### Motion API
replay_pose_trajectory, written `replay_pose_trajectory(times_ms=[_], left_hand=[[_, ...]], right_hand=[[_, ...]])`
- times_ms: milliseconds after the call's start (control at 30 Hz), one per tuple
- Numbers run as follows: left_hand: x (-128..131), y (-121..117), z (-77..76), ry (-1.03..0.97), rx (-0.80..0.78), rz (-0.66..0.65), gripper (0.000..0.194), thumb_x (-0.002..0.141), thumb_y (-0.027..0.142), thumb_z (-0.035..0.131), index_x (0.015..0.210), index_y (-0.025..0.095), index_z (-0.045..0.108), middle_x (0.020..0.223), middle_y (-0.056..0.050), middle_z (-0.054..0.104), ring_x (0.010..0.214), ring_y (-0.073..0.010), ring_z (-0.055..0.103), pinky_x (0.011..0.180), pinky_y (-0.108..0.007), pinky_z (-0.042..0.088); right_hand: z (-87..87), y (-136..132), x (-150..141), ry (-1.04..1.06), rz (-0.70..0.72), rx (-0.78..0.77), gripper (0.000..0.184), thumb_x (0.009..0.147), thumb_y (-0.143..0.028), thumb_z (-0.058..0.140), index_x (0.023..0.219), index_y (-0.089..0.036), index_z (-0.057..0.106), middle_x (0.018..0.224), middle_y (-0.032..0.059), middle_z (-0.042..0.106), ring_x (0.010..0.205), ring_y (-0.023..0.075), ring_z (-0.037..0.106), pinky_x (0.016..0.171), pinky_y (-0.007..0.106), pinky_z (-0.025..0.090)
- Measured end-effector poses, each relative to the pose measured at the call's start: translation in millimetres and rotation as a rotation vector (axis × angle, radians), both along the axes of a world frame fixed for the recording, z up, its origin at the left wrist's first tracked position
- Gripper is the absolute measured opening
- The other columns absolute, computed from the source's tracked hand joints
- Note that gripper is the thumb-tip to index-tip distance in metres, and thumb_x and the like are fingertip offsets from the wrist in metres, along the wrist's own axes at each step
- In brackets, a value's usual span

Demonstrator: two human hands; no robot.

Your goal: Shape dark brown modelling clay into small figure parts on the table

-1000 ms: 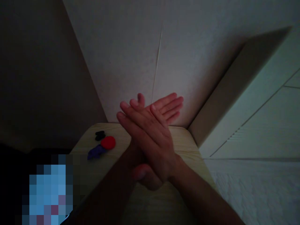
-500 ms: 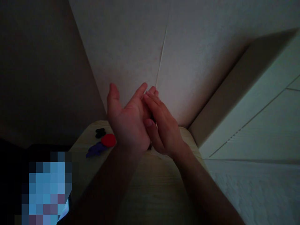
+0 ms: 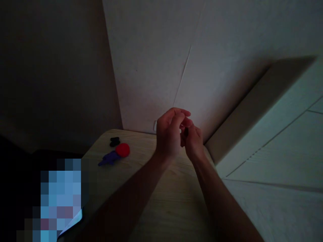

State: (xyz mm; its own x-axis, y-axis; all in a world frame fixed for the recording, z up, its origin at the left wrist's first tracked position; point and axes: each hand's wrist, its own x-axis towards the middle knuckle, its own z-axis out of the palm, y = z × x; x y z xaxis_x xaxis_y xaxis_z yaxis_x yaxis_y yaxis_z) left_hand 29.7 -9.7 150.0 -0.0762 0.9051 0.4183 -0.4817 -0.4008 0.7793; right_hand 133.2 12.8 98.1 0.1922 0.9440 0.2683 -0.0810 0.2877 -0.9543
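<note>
My left hand (image 3: 169,132) is raised over the wooden table, its fingers curled towards my right hand. Close against its fingertips, my right hand (image 3: 193,141) is closed, thumb and fingers drawn together. A small dark patch shows between the two hands; I cannot tell whether it is an object or a shadow. To the left on the table lies a flat red round piece (image 3: 122,150), touching a purple irregular-shaped piece (image 3: 110,158). Just behind them is a small black lobed item (image 3: 114,142). Neither hand touches these pieces.
The pale wooden table (image 3: 161,198) has rounded corners and stands against a light wall (image 3: 151,67). A white panelled piece of furniture (image 3: 285,134) borders it on the right. At lower left is a bright pixelated area with a lit edge (image 3: 73,223). The light is dim.
My hands have moved right relative to the table. My left hand has gone from an open palm with spread fingers to curled fingers, and my right fingers have folded in. The view has shifted slightly.
</note>
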Motion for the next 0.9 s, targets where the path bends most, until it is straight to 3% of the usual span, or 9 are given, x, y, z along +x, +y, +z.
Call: replay_pose_trajectory(times_ms=[67, 133, 200, 267, 433, 567, 700, 800, 900], left_hand=[[-4.3, 14.0, -9.5, -0.021, -0.069, 0.051, 0.019, 0.087, 0.031, 0.056, 0.082, 0.018, 0.069, 0.068, -0.002, 0.066, 0.065, -0.0133, 0.062, 0.062, -0.025, 0.047], [-8.5, 28.9, -21.5, -0.025, -0.161, 0.100, 0.019, 0.085, 0.030, 0.055, 0.080, 0.018, 0.068, 0.068, -0.002, 0.066, 0.063, -0.0132, 0.061, 0.059, -0.025, 0.045], [-11.3, 38.7, -35.3, 0.009, -0.226, 0.154, 0.018, 0.083, 0.029, 0.054, 0.078, 0.017, 0.068, 0.066, -0.002, 0.064, 0.061, -0.0128, 0.059, 0.058, -0.025, 0.043], [-14.0, 38.8, -50.0, 0.060, -0.249, 0.184, 0.017, 0.081, 0.027, 0.054, 0.077, 0.017, 0.067, 0.064, -0.001, 0.063, 0.059, -0.0124, 0.056, 0.057, -0.025, 0.041], [-30.1, 1.9, -87.1, 0.297, -0.214, 0.272, 0.020, 0.088, 0.033, 0.056, 0.078, 0.020, 0.066, 0.054, 0.006, 0.048, 0.051, -0.0116, 0.045, 0.052, -0.025, 0.035], [-49.5, -26.3, -113.2, 0.582, -0.157, 0.212, 0.023, 0.091, 0.035, 0.058, 0.076, 0.020, 0.067, 0.057, 0.003, 0.056, 0.055, -0.0134, 0.053, 0.056, -0.026, 0.039], [-60.4, -36.0, -133.7, 0.687, -0.143, 0.131, 0.017, 0.089, 0.035, 0.062, 0.087, 0.020, 0.069, 0.070, 0.000, 0.067, 0.062, -0.0156, 0.059, 0.059, -0.027, 0.042], [-59.8, -41.2, -142.6, 0.663, -0.151, 0.049, 0.021, 0.086, 0.035, 0.067, 0.101, 0.021, 0.068, 0.065, 0.003, 0.059, 0.058, -0.0152, 0.053, 0.057, -0.027, 0.039], [-56.2, -45.5, -146.0, 0.674, -0.150, 0.009, 0.023, 0.085, 0.031, 0.067, 0.105, 0.021, 0.067, 0.063, 0.005, 0.053, 0.057, -0.0144, 0.049, 0.057, -0.027, 0.037]], right_hand=[[-16.6, -6.8, -1.4, 0.134, 0.154, -0.091, 0.049, 0.090, -0.069, 0.064, 0.072, -0.023, 0.056, 0.052, -0.0093, 0.033, 0.042, 0.0086, 0.029, 0.038, 0.025, 0.027], [-36.6, -16.6, 0.1, 0.204, 0.261, -0.145, 0.044, 0.081, -0.064, 0.076, 0.092, -0.022, 0.067, 0.063, -0.0080, 0.045, 0.050, 0.0087, 0.040, 0.044, 0.023, 0.037], [-56.5, -27.1, 5.3, 0.171, 0.303, -0.194, 0.045, 0.077, -0.059, 0.084, 0.100, -0.021, 0.074, 0.069, -0.0057, 0.055, 0.060, 0.0094, 0.052, 0.057, 0.024, 0.048], [-72.6, -36.2, 12.1, 0.102, 0.286, -0.244, 0.044, 0.071, -0.049, 0.092, 0.102, -0.021, 0.078, 0.082, -0.0013, 0.069, 0.067, 0.0102, 0.059, 0.064, 0.025, 0.052], [-87.3, -50.5, 17.7, 0.151, 0.297, -0.306, 0.037, 0.059, -0.034, 0.100, 0.088, -0.020, 0.081, 0.079, 0.0009, 0.079, 0.067, 0.0139, 0.069, 0.071, 0.029, 0.057], [-87.2, -57.2, 10.7, 0.236, 0.392, -0.289, 0.042, 0.055, -0.029, 0.102, 0.091, -0.022, 0.081, 0.090, 0.0030, 0.084, 0.081, 0.0170, 0.077, 0.084, 0.031, 0.060], [-93.3, -60.8, 7.2, 0.267, 0.445, -0.312, 0.042, 0.071, -0.051, 0.093, 0.095, -0.019, 0.081, 0.087, 0.0053, 0.083, 0.067, 0.0143, 0.073, 0.071, 0.028, 0.060], [-99.6, -61.8, 7.6, 0.289, 0.418, -0.346, 0.048, 0.077, -0.062, 0.084, 0.081, -0.016, 0.076, 0.066, 0.0037, 0.075, 0.053, 0.0114, 0.063, 0.053, 0.023, 0.050], [-101.3, -63.0, 9.5, 0.376, 0.413, -0.388, 0.047, 0.078, -0.061, 0.084, 0.073, -0.017, 0.069, 0.054, -0.0018, 0.064, 0.044, 0.0089, 0.053, 0.044, 0.021, 0.041]])
